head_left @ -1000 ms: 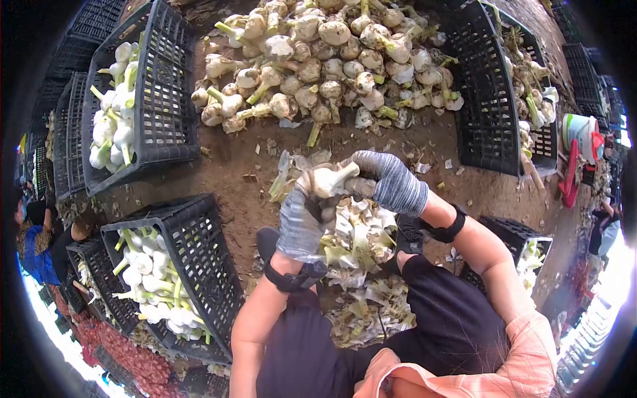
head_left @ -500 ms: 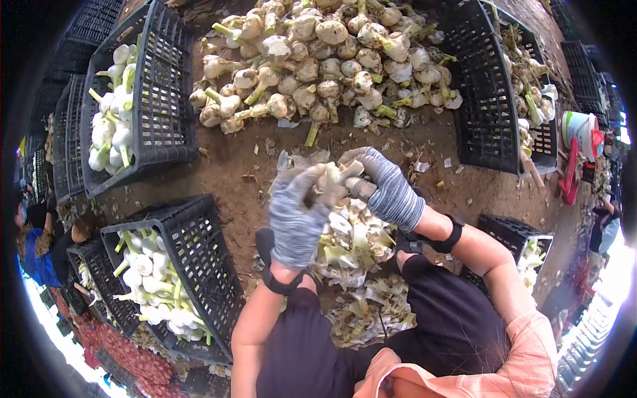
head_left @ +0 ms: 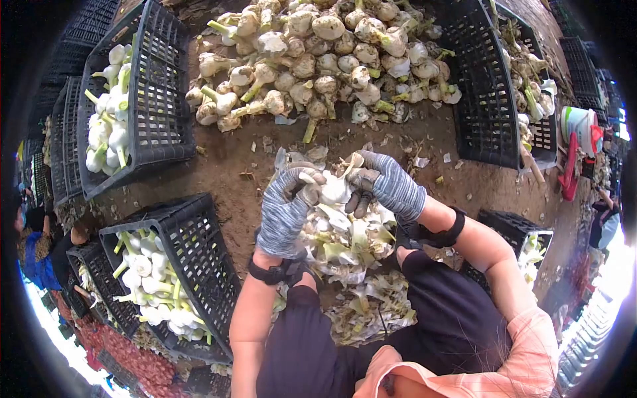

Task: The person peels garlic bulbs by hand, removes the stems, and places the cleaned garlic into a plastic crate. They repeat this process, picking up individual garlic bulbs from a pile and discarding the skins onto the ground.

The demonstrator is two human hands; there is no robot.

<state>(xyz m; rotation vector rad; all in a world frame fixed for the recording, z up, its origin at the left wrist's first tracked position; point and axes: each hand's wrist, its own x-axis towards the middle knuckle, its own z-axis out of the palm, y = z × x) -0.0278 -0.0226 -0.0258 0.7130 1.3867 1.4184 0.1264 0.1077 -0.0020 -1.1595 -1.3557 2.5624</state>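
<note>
Between my hands, in front of my knees, is a garlic bulb (head_left: pixel 336 190) with a clean white side showing. My left hand (head_left: pixel 286 207), in a grey striped glove, has its fingers closed around the bulb's left side. My right hand (head_left: pixel 393 184), gloved the same way with dark fingertips, pinches a dry outer skin (head_left: pixel 353 164) at the bulb's upper right. Below them a heap of shed garlic skins (head_left: pixel 355 242) lies between my feet. Ahead rises a pile of dirty, unpeeled garlic bulbs (head_left: pixel 325 63) with cut stems.
Black crates of white garlic stand at upper left (head_left: pixel 162 99) and lower left (head_left: pixel 202 255). Another crate (head_left: pixel 481 93) with dirty bulbs is at upper right, a smaller one (head_left: pixel 501 232) by my right knee. A white bucket (head_left: pixel 578 126) stands far right; people work at both edges.
The bulb now shows a clean white side between my hands. My left hand has shifted slightly left and turned; my right hand has moved slightly down, its fingers pulling at the skin.
</note>
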